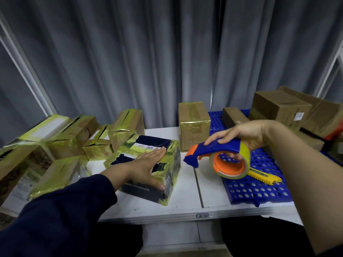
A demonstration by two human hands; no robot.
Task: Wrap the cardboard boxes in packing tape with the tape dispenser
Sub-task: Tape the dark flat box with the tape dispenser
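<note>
Two hands: the left hand (148,160) presses flat on the half-taped dark box (141,193) at centre; the right hand (245,134) grasps the tape dispenser (213,150) beside it, not touching; next the dispenser probably must meet a bare part of the box.

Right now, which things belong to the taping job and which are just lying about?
Job: dark box under the left hand; tape dispenser in the right hand; taped boxes, left; plain brown boxes, right.
Lying about: yellow utility knife; blue perforated mat.
</note>
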